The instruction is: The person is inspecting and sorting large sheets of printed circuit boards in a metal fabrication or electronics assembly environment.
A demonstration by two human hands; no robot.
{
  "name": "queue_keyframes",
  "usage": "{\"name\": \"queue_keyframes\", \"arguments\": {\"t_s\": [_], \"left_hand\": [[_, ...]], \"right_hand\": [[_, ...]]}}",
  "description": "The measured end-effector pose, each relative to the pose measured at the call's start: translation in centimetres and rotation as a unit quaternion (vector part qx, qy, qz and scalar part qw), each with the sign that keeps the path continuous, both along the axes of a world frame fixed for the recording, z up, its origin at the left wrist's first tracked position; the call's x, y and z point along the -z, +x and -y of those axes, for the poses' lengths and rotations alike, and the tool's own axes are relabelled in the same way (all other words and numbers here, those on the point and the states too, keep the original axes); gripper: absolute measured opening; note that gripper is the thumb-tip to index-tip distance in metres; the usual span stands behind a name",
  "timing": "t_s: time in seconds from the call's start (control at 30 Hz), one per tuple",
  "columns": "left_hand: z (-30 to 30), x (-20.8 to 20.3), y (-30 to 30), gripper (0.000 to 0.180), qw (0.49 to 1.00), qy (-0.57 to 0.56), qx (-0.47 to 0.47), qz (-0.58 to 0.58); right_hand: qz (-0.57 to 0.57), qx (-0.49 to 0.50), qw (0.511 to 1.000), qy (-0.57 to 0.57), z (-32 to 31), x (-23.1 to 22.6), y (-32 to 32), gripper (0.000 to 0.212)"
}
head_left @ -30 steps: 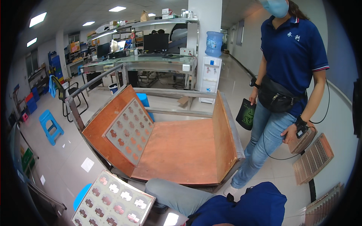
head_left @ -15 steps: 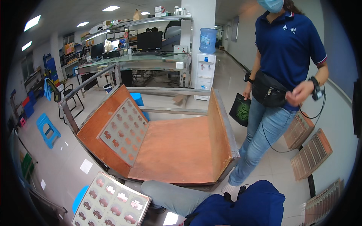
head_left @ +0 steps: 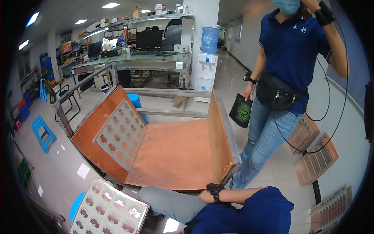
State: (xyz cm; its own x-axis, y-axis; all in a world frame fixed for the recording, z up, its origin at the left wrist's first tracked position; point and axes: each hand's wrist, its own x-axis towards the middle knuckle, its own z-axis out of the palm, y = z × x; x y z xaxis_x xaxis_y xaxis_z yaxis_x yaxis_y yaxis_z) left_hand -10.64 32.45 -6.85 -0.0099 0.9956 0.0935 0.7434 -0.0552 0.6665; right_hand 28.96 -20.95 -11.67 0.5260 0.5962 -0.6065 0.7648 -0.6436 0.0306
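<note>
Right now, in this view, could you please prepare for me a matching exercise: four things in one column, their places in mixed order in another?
1. Right hand
2. Nearest patterned panel
3. Water bottle
4. Black pouch

A. On the white dispenser
B. At the waist of the standing person
C. At the picture's lower left
D. On the grey trouser leg

Pairs: 1-D, 2-C, 3-A, 4-B

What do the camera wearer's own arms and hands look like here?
Only the right arm shows: a short blue sleeve, a bare forearm, and a black strap with a boxy black device at the wrist. The right hand wears no glove. The left hand is out of view.
</note>
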Motion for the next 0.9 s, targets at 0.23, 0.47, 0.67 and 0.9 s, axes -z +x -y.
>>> {"name": "queue_keyframes", "arguments": {"t_s": [0.23,0.47,0.67,0.9], "left_hand": [[4.7,-6.9,3.3,0.059,0.99,-0.091,-0.015,0.108],[-1.3,1.7,-2.1,0.036,0.972,-0.1,0.06,0.202],[-0.6,1.4,-1.8,0.027,0.924,-0.102,0.049,0.365],[-6.2,6.2,-5.6,0.029,0.884,-0.282,-0.08,0.363]], "right_hand": [[-0.011,-0.068,0.921,0.384,-9.4,-13.5,-3.9,0.029],[0.107,-0.078,0.858,0.497,-12.2,-17.0,-0.9,0.026],[0.137,-0.081,0.857,0.489,-13.8,-17.5,0.6,0.024],[0.057,-0.094,0.851,0.513,-17.7,-15.7,0.3,0.025]]}}
